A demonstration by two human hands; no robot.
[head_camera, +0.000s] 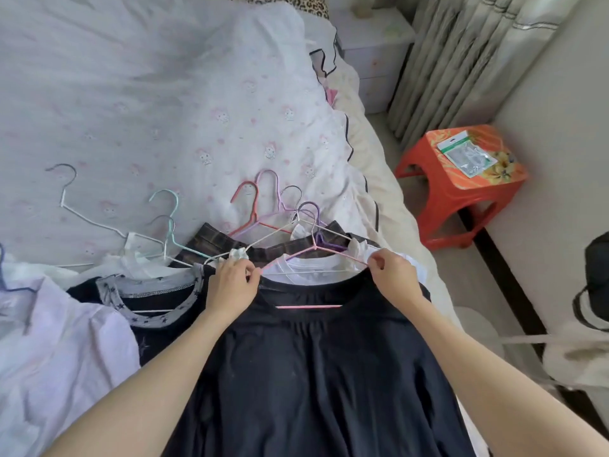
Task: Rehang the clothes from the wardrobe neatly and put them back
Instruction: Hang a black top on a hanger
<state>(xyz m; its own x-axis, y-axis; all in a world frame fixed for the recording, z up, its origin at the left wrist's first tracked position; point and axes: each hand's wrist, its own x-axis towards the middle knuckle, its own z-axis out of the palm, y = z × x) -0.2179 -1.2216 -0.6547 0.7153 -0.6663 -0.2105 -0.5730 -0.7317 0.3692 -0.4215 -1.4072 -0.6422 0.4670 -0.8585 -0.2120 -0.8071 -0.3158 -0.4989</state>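
- Bed (131,94) under a pale printed quilt serves as work surface, clothes spread flat for hanging.
- Dark top (313,374), soft matte knit with gathered neckline, lies nearest, pink wire hanger (309,306) inside.
- Left hand (230,285) and right hand (392,275) each pinch a shoulder edge, likely seating fabric on hanger arms.
- Other hangered garments alongside; red plastic stool (461,189) beside bed.

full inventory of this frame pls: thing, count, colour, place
dark top: 1, navy, bed front, on pink hanger
star top: 1, black and grey, left of it
pale shirt: 1, lilac, far left
loose hangers: several, mixed colours, on quilt
quilt: 1, white, pink print, bed
stool: 1, red, right floor
packet: 1, clear, on stool
left hand: grip on neckline
right hand: grip on neckline
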